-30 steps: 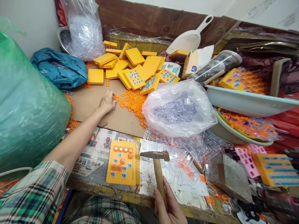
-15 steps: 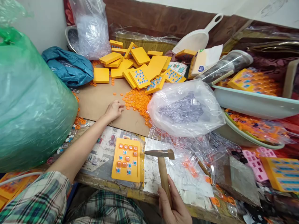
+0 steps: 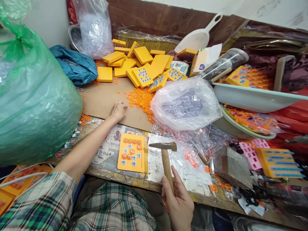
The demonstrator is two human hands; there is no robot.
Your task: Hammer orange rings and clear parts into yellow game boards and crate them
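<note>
Handling notes: head-heavy hammer (image 3: pixel 166 160), light orange caps (image 3: pixel 141 99)

Right hand (image 3: pixel 178 203) holds the hammer low on its wooden handle, beside the yellow board (image 3: pixel 140 167) on the bench (image 3: pixel 154 173). Stiff; low grip looks right. Caps, piled on cardboard (image 3: pixel 96 99), probably slick; pinch by rims. Left hand (image 3: pixel 119 110) curled beside the pile; fingertips obscured, can't tell if it's holding one.

Legible text: none | bench sheet (image 3: pixel 106 157): print too small to read | box (image 3: pixel 209 58): round blue logo (image 3: pixel 201 67), lettering illegible | board (image 3: pixel 131 154): key marks too small to read
</note>
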